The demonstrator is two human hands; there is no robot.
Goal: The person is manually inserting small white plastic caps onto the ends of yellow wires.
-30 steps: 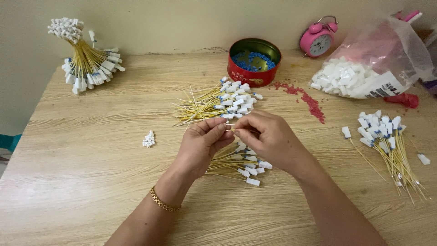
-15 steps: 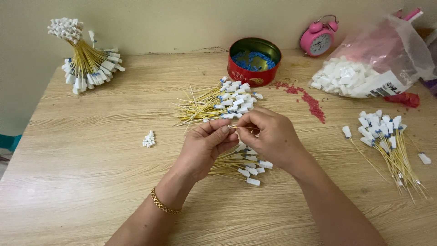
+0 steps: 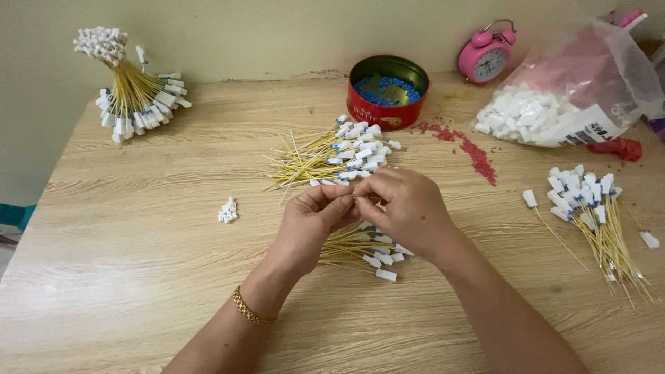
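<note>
**Bench stock: yellow wire leads with white plastic end-caps, both hands at work**

- Left hand (image 3: 315,221): fingertips pinched together against those of the right hand (image 3: 402,208) above the middle of the light wood-grain bench (image 3: 138,277). Both appear closed on one thin yellow wire lead with a small white connector; the piece is almost wholly hidden between the fingers, so its exact hold cannot be told. Wrists angled inward, forearms entering from the lower edge, a gold chain bracelet (image 3: 251,309) on the left wrist.
- Loose pile of yellow leads with white caps (image 3: 364,251): lying directly under the hands, within easy reach, probably the working stock.
- Second fanned pile of capped leads (image 3: 339,156): just beyond the hands.
- Third pile of capped leads (image 3: 589,208): well to the right.
- Bound upright bundle of capped leads (image 3: 131,93): far left corner.
- Small cluster of white plastic caps (image 3: 227,210): left of the hands, apart.
- Round red tin holding blue bits (image 3: 388,91): at the back.
- Clear plastic bag of white caps (image 3: 554,104): back right.
- Pink alarm clock (image 3: 487,57): against the wall.
</note>
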